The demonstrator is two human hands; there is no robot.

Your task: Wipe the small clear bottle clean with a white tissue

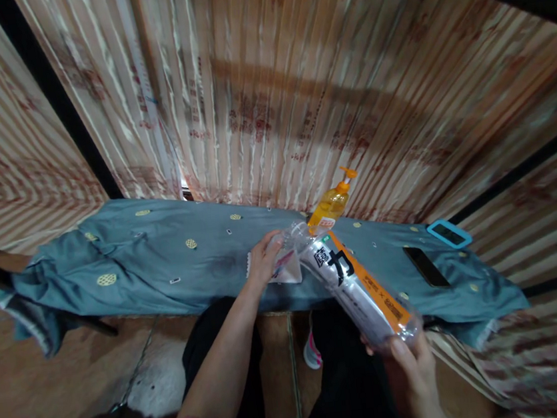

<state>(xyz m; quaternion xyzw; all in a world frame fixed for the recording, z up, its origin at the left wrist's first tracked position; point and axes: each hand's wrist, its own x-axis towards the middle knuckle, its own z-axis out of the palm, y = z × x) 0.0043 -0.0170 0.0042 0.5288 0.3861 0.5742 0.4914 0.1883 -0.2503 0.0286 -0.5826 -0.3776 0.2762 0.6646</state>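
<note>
A large clear plastic bottle (352, 281) with a silver and orange label lies at a slant between my hands, its base nearer me. My right hand (411, 358) is closed around the base end. Up at the clear neck, my left hand (265, 257) has its fingers closed on the bottle; the fingertips are partly blurred. Beneath that hand, a white packet (288, 269) with red and blue marks lies on the cloth, partly hidden. Just beyond the neck stands a pump bottle (329, 207) of yellow liquid with an orange pump head.
A grey-blue cloth (204, 264) with pineapple prints covers the long narrow table. Toward its right end lie a dark phone (426, 266) and a blue-framed device (449, 234). Striped curtains (256, 104) hang behind, with dark frame bars (59, 100) at the sides.
</note>
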